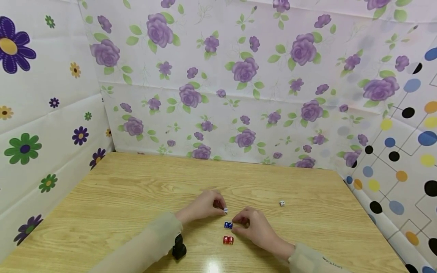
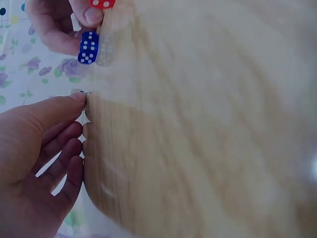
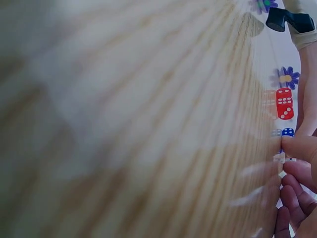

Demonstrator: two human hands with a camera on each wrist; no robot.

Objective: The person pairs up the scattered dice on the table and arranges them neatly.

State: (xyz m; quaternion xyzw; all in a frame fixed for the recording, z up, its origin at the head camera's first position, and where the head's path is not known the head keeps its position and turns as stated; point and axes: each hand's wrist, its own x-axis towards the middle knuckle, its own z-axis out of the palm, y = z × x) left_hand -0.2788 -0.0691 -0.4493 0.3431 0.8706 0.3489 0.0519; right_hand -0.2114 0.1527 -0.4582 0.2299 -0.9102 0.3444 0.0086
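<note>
Between thumb and index finger, my left hand (image 1: 207, 204) pinches a small white die (image 1: 225, 210) at the tabletop. My right hand (image 1: 255, 228) has its thumb and index finger at the right end of a pair of blue dice (image 1: 228, 225), pinching the right-hand blue die. These two dice sit side by side, just nearer to me than the white die. Closer still, two red dice (image 1: 228, 240) stand together in a matching pair. In the left wrist view, the left thumb covers most of the white die.
A second white die (image 1: 282, 203) lies apart, farther right on the wooden table (image 1: 153, 182). Flowered cloth (image 1: 191, 94) hangs behind the table, with patterned cloths at both sides. A black wrist camera (image 1: 179, 248) is strapped to the left wrist.
</note>
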